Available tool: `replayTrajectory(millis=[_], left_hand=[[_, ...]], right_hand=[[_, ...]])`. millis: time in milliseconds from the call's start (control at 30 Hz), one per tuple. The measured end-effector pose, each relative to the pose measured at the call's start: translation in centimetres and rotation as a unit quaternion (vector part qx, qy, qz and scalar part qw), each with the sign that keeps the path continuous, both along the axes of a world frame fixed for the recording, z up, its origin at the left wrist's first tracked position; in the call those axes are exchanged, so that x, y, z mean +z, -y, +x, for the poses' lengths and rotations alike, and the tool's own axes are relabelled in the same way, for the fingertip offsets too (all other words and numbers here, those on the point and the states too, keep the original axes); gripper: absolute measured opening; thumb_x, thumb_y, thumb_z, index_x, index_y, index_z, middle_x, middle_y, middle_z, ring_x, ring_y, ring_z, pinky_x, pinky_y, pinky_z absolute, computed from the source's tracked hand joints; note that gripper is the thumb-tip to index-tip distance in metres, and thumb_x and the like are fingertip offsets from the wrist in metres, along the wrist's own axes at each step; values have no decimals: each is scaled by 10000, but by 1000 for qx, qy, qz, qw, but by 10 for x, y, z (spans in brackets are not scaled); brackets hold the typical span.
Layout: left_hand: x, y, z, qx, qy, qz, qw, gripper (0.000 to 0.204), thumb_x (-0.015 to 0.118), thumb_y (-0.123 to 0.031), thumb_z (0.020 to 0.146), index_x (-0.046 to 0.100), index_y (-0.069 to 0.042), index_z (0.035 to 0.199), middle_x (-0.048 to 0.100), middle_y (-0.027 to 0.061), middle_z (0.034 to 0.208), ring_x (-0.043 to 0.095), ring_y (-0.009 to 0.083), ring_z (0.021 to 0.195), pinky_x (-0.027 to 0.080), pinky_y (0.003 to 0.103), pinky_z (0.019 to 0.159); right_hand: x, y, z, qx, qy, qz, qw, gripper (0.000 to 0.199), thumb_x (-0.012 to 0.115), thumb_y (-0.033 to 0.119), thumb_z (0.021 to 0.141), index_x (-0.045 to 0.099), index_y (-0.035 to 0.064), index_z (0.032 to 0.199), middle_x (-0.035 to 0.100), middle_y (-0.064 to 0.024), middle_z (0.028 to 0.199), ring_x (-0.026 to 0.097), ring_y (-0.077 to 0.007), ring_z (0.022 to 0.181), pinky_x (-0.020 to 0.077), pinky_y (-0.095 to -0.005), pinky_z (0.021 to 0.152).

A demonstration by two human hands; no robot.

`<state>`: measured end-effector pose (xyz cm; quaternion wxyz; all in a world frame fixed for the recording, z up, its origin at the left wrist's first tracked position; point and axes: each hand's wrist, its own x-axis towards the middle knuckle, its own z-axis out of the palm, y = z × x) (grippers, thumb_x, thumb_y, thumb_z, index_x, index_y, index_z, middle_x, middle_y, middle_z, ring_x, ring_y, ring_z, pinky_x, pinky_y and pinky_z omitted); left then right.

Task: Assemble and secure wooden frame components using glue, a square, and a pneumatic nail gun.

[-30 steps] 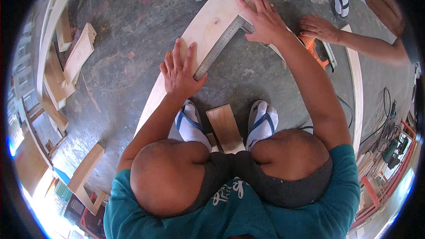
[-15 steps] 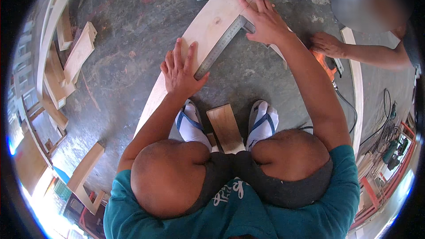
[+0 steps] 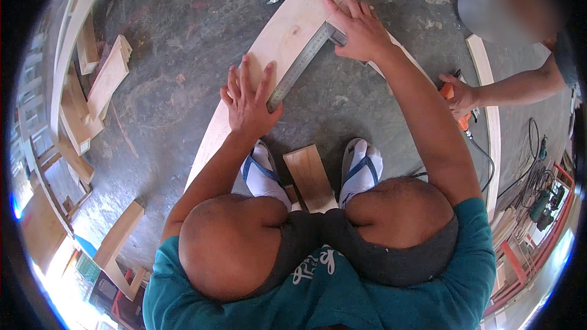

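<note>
The left hand [image 3: 249, 104] lies with fingers spread on a long pale board [image 3: 287, 30], its thumb by the blade end of a metal square [image 3: 299, 66]. The right hand [image 3: 365, 33] spans the corner where this board meets a second board [image 3: 376, 69], covering part of the square's stock; its grip cannot be told. A wooden block [image 3: 310, 174] sits between the feet. At right, a co-worker's hand [image 3: 463, 96] holds an orange tool [image 3: 465, 123].
</note>
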<state>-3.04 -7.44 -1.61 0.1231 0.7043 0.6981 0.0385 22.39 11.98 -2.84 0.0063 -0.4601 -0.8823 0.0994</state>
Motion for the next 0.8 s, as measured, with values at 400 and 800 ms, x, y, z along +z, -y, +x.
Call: replayTrajectory(millis=[400, 800], left_hand=[[32, -15, 35, -143, 86, 28, 985, 647, 700, -240, 814, 494, -268, 1427, 373, 90, 1535, 366, 396, 1376, 307, 627, 1072], [-60, -90, 81, -250, 134, -221, 933, 381, 567, -223, 941, 580, -16, 1260, 638, 176, 1260, 606, 310, 1202, 498, 413, 978]], right_hand=[[3, -1, 1, 9, -42, 16, 999, 1135, 867, 273, 613, 239, 274, 1558, 218, -122, 1577, 397, -413, 1328, 410, -513, 1098], [8, -2, -6, -13, -33, -29, 999, 1174, 880, 293, 596, 220, 295, 1566, 205, -101, 1593, 329, -395, 1395, 373, -547, 1116]])
